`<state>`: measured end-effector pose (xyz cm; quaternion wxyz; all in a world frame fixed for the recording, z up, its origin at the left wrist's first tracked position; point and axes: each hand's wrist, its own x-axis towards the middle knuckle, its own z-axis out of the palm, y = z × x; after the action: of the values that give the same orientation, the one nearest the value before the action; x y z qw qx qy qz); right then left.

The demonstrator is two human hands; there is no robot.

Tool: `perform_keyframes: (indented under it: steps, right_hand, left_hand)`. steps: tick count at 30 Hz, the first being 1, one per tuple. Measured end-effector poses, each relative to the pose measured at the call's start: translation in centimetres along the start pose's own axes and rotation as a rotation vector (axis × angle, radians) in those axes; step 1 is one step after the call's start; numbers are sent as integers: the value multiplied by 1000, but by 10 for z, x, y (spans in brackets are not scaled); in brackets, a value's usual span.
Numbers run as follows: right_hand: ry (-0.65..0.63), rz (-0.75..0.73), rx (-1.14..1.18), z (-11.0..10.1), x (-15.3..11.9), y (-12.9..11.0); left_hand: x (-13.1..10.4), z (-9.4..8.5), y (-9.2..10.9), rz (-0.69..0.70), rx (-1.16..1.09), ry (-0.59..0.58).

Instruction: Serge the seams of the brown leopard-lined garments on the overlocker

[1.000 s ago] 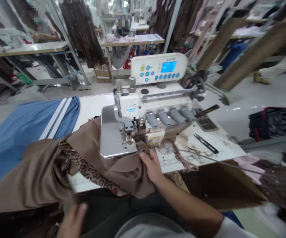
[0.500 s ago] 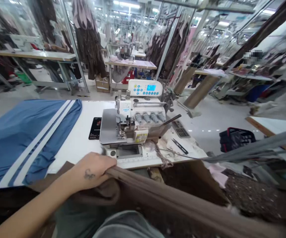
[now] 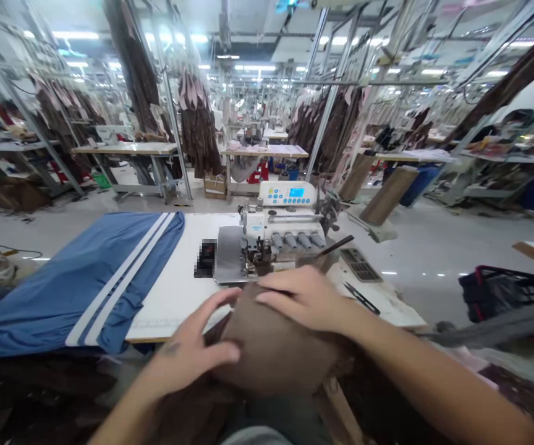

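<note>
A piece of brown fabric (image 3: 271,352) is held up at the front of the overlock sewing machine (image 3: 280,228). My right hand (image 3: 304,300) is closed on the fabric's upper edge, right in front of the machine's needle area. At the fabric's left side, my left hand (image 3: 193,349) has its thumb and fingers spread apart, the thumb touching the cloth. The fabric's lower part hangs over my lap, below the table edge. My right hand and the fabric hide the front of the machine bed.
Blue cloth with white stripes (image 3: 123,278) lies on the left of the white table (image 3: 169,296). A pixelated dark phone (image 3: 205,259) is beside the machine. Thread snips (image 3: 362,298) lie to the right. A black basket (image 3: 503,293) stands at far right.
My right hand has come into view and grips the fabric by the machine. The fabric, earlier stretched out to the right from my left hand, is gathered up. My left hand has loosened; the view has tilted up.
</note>
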<state>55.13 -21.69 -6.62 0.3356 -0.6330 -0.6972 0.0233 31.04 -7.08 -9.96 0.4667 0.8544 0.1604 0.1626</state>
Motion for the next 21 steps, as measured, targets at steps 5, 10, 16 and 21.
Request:
perform_keyframes:
  steps: [5,10,16,21]
  right_hand:
    - [-603,136,413,57,-1,32]
    - [-83,392,764,109,-22,59]
    - [433,562,777,150,-20,62]
    - [453,551,843,151,-28,64]
  left_hand:
    - [47,-11,-56,-49,86,373]
    - [66,-34,-76,118,308,537]
    - [79,38,-89,446,646,391]
    - [109,19,-93,268,479,428]
